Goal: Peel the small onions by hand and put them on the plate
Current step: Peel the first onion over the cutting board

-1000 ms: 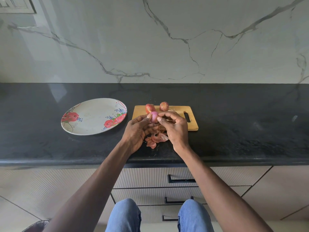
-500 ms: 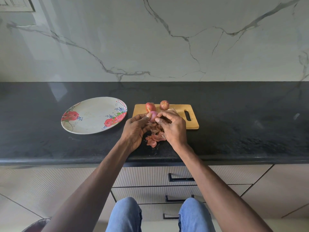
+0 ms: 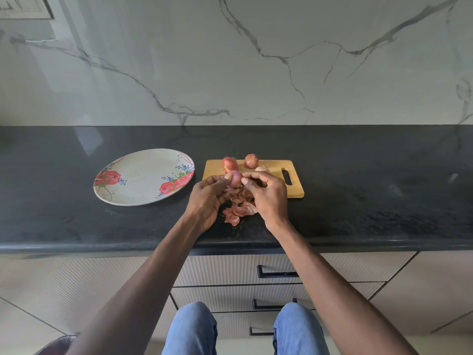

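We saw the left hand [image 3: 208, 198] gripping a pink onion [image 3: 235, 179] above the cutting board [image 3: 294, 192] edge (peel scraps [image 3: 239, 211] lay below), the right hand [image 3: 267, 194] pinching its skin; the plate [image 3: 143, 178] sat left.

No text, label, brand, number or sign can be read anywhere; the plate [image 3: 143, 175] near the counter's [image 3: 358, 201] left part carries only painted flowers.
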